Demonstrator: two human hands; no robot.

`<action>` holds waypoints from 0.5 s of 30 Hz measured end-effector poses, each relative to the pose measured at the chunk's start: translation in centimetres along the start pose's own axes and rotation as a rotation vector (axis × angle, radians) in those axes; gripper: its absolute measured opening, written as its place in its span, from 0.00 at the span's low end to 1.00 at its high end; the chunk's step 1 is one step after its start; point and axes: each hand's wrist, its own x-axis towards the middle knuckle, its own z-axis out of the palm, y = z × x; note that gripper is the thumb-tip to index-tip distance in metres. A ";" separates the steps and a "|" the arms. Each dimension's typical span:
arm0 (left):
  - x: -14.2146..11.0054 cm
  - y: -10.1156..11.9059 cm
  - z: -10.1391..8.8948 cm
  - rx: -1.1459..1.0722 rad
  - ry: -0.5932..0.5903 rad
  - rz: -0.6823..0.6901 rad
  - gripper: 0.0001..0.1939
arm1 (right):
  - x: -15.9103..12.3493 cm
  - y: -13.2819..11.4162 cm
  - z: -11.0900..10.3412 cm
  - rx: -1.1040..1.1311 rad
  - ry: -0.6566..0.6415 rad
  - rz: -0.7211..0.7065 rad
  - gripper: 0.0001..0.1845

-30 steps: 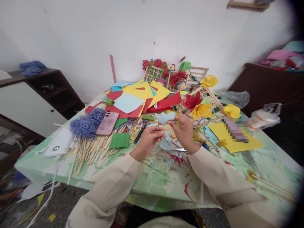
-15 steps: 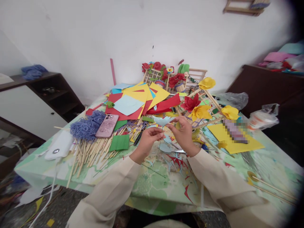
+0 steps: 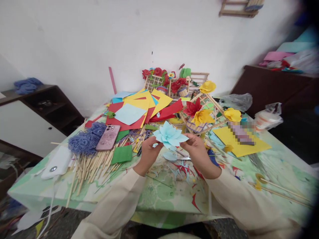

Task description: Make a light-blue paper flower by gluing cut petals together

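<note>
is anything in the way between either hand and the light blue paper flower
Nothing visible is: the left hand and right hand already hold the light blue paper flower by petals on opposite sides. The paper scraps lie on the table, nearer the wearer, not between.

Three yellow flowers (image 3: 232, 115) and one light-blue flower (image 3: 167, 134). Two heaps of blue yarn (image 3: 86, 139), two cabinets (image 3: 267, 88), one pink phone (image 3: 108, 138).

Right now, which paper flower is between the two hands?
The light blue one, held by its petals in the left hand and right hand; the red flowers and yellow flowers sit farther back, untouched.
</note>
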 end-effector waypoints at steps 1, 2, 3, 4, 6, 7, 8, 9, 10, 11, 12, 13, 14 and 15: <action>0.0 0.1 0.0 0.028 0.003 0.030 0.04 | -0.3 -0.4 0.1 0.061 -0.016 0.026 0.08; 0.0 0.1 0.0 0.053 0.003 0.056 0.04 | -0.5 -0.7 0.2 0.110 -0.025 0.046 0.09; 0.0 0.1 0.0 0.072 0.000 0.078 0.04 | -0.7 -1.0 0.3 0.142 -0.029 0.061 0.10; 0.0 0.0 0.0 0.085 0.000 0.094 0.04 | -0.8 -1.3 0.4 0.160 -0.029 0.070 0.10; 0.1 -0.3 -0.1 0.094 0.000 0.088 0.04 | -0.8 -1.7 0.5 0.164 -0.025 0.077 0.10; 0.1 -0.5 -0.1 0.092 0.009 0.067 0.04 | -0.8 -1.8 0.4 0.157 -0.022 0.079 0.10; 0.1 -0.7 -0.1 0.087 0.026 0.034 0.04 | -0.8 -1.8 0.3 0.146 -0.016 0.082 0.09; 0.1 -0.8 -0.1 0.074 0.044 -0.008 0.03 | -0.8 -1.8 0.1 0.131 -0.006 0.085 0.09; 0.1 -0.9 -0.1 0.045 0.060 -0.055 0.02 | -0.9 -1.8 -0.1 0.107 0.012 0.089 0.09; 0.1 -1.0 0.0 -0.003 0.075 -0.105 0.02 | -1.0 -1.7 -0.4 0.072 0.035 0.089 0.09; 0.2 -1.0 0.1 -0.073 0.090 -0.157 0.03 | -1.1 -1.6 -0.9 0.023 0.062 0.081 0.10; 0.2 -1.0 0.2 -0.159 0.104 -0.209 0.04 | -1.3 -1.4 -1.5 -0.043 0.089 0.065 0.10; 0.3 -0.9 0.4 -0.254 0.121 -0.258 0.06 | -1.6 -1.3 -2.2 -0.131 0.118 0.038 0.10; 0.3 -0.8 0.4 -0.344 0.139 -0.305 0.07 | -2.0 -1.1 -3.1 -0.240 0.143 -0.001 0.11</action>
